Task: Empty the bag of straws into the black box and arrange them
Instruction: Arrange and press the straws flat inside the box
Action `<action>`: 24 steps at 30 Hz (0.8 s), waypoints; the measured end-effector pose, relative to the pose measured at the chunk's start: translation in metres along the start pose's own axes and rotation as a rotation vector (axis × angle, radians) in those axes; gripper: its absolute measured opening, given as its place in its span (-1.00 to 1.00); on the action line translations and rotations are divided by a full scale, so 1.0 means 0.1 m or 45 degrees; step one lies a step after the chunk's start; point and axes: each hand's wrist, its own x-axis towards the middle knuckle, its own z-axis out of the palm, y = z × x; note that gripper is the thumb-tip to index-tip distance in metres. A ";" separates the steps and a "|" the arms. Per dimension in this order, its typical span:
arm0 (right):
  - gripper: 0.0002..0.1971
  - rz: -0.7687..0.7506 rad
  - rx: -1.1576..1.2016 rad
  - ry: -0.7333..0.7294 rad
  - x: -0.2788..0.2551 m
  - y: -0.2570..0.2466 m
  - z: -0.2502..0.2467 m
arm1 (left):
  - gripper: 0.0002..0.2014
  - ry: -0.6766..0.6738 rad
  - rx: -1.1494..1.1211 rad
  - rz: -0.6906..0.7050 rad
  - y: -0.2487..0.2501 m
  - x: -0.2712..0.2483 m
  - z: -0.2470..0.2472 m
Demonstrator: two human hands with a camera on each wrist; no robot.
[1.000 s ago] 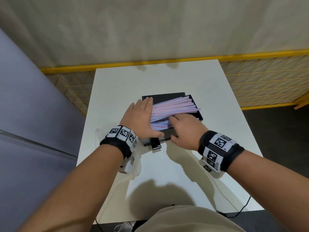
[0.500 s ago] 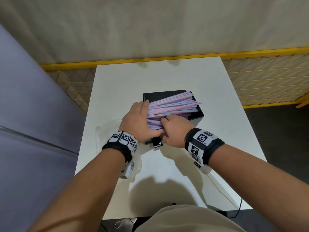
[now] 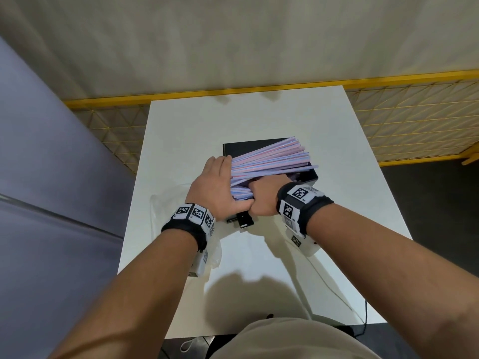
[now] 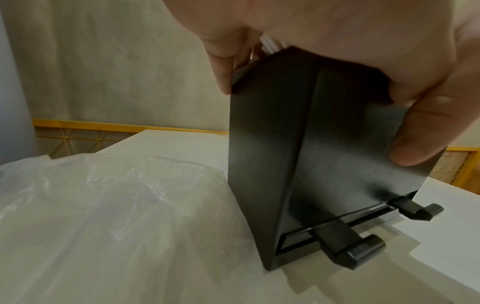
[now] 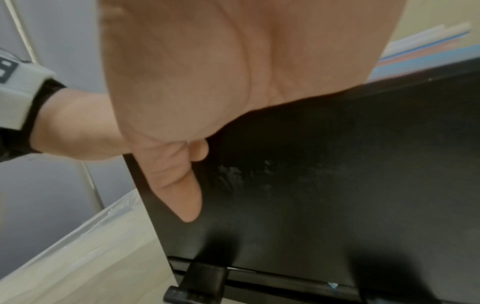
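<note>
A black box (image 3: 243,147) stands in the middle of the white table (image 3: 233,115). Several pink and blue straws (image 3: 269,161) lie fanned across its top, their right ends past the rim. My left hand (image 3: 215,187) clasps the box's near-left corner (image 4: 298,154), thumb on the front wall and fingers straight against the straws' left ends. My right hand (image 3: 264,195) curls its fingers down into the straws under the upper fan; its thumb presses the outer front wall (image 5: 337,185). The fingertips are hidden.
The empty clear plastic bag (image 3: 171,200) lies crumpled left of the box, under my left wrist. Two black hook feet (image 4: 350,246) stick out at the box's front base. A yellow mesh fence (image 3: 414,120) stands behind and to the right, and a grey panel (image 3: 51,177) to the left.
My right hand has gone from resting on the straws to digging its fingers in among them, closer to the left hand. The fan's right end has risen.
</note>
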 end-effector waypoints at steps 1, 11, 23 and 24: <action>-0.63 0.003 -0.019 0.018 0.00 0.01 0.02 | 0.10 0.002 0.000 0.009 0.00 0.00 0.00; -0.67 -0.051 -0.060 0.084 -0.02 0.06 0.08 | 0.14 0.000 -0.019 0.055 -0.02 0.00 -0.01; -0.66 -0.065 0.112 -0.087 -0.02 0.13 -0.05 | 0.15 -0.014 -0.005 0.050 0.00 -0.01 -0.03; -0.66 -0.077 0.127 -0.085 -0.03 0.14 -0.05 | 0.14 -0.014 -0.007 0.051 0.00 -0.01 -0.04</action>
